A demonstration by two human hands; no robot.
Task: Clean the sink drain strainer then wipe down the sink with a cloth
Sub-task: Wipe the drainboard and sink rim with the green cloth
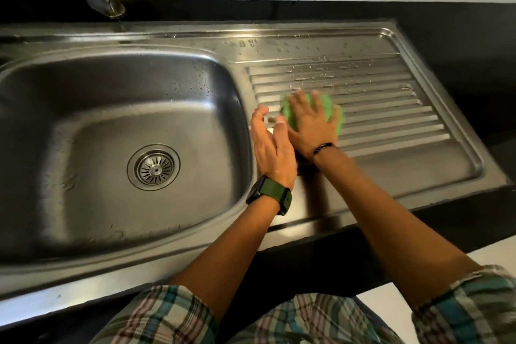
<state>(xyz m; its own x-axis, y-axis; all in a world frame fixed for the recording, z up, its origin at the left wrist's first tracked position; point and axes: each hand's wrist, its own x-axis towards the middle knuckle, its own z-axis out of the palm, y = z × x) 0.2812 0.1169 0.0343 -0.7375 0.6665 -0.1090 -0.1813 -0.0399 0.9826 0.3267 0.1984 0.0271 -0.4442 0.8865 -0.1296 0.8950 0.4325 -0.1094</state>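
Strainer (153, 167) sits back in the steel basin, so you're wiping ribbed drainboard (391, 109), right hand (312, 123) flat on green cloth (333, 113), left hand (272, 148) relaxed, basin left.

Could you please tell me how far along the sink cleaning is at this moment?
The strainer sits seated in the drain and looks clean. Wiping is under way: the right hand presses the green cloth flat on the ribbed drainboard, the left hand alongside. Droplets remain on the far drainboard and the basin wall, so those look left.
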